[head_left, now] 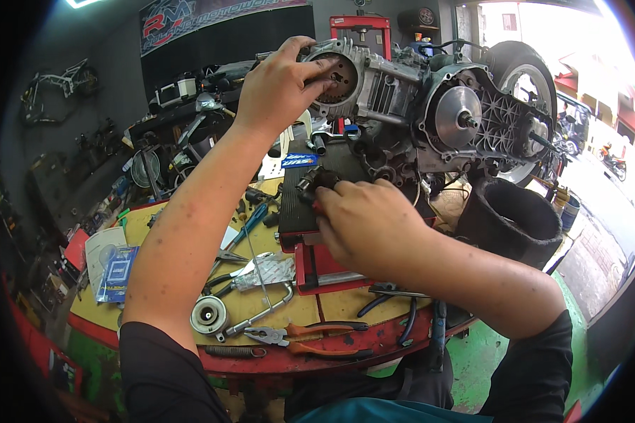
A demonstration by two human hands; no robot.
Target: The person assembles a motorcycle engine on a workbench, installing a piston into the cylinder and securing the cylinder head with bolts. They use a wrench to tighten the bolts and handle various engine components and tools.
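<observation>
A motor scooter engine [395, 92] with bare metal casings lies across the raised black stand [303, 218]. My left hand [282, 84] reaches to its cylinder head, fingers apart, two of them resting on the toothed cam sprocket [340, 79] in the round opening. Lower down, over the stand, my right hand [370, 218] is closed, knuckles up. A dark tool-like thing with a shiny metal end [307, 180] shows beside its fingers, and a bit of red peeks out under them. The hand covers most of what it holds.
Pliers with orange handles [317, 338], an L-shaped socket wrench [261, 310], a round metal part [209, 314] and a spring [236, 351] lie on the yellow bench top [190, 282]. A black cylinder sleeve [511, 215] stands at right, below the rear wheel [522, 92].
</observation>
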